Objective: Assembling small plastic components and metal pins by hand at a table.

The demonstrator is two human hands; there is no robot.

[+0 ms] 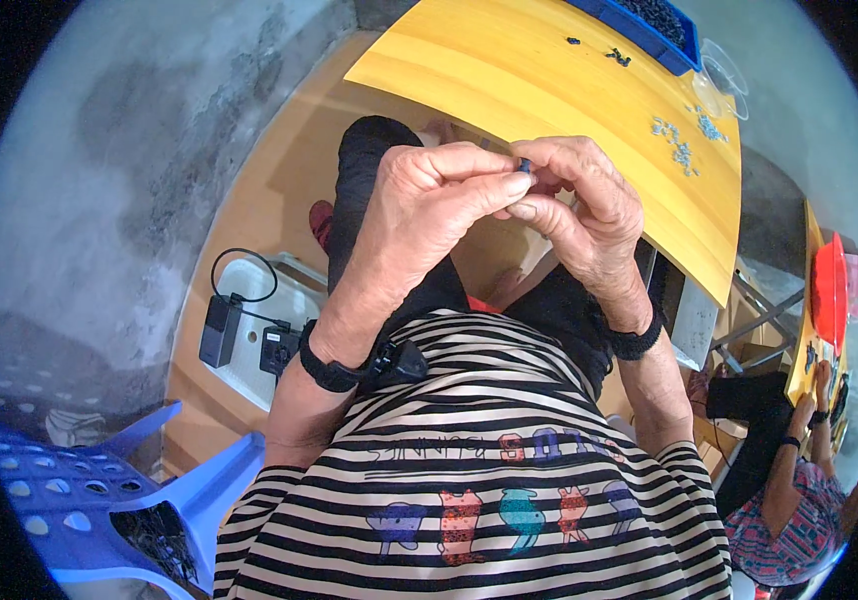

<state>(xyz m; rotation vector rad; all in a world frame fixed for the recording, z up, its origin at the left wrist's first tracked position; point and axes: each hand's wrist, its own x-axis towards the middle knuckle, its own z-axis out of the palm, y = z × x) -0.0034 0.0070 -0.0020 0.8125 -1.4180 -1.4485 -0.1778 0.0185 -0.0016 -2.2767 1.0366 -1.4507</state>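
Table: the big yellow table [549,90] is ahead of the hands and goes on past the right one. The hands are up on the person's side of it, at its near edge.
Hands: the left hand [427,200] and the right hand [594,205] are together, tips meeting. The left thumb and finger pinch tight. The right fingertips are right there too, but I cannot tell if they grip.
Blue box: the blue box [646,42] is far ahead of the right hand, full of dark bits.
Clear tub: the see-through tub [724,85] is just beside the box, nearer the right hand than the left.
Pale blue bits: these bits [683,154] lie loose, ahead and to the right of the right hand.
Small dark piece: this piece [524,166] is between the hands, in the left pinch. Its long way seems to point ahead, but fingers hide most of it.
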